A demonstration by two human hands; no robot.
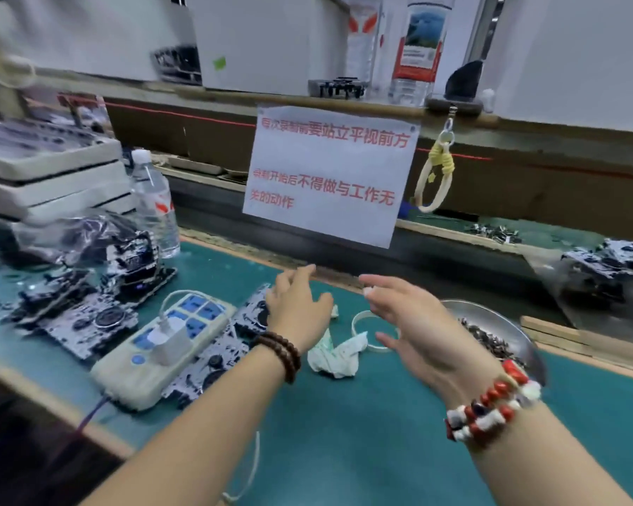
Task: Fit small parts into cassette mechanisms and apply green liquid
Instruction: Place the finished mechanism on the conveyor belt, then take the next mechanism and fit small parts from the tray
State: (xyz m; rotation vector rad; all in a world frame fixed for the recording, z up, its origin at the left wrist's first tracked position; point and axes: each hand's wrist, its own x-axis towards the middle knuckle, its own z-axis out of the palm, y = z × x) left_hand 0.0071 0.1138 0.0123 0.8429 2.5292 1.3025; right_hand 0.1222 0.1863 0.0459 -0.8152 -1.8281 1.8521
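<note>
Green matting covers the bench, with a printed sign hanging off the shelf behind. Both hands hover above the mat, fingers loose and spread, holding nothing: the left hand over a cassette mechanism, the right hand just in front of a metal bowl of small dark parts. Between them lie a crumpled tissue and a clear ring-shaped dish. More mechanisms sit at left beside a power strip.

Green-topped workbench, wooden shelf above, white wall behind
</note>
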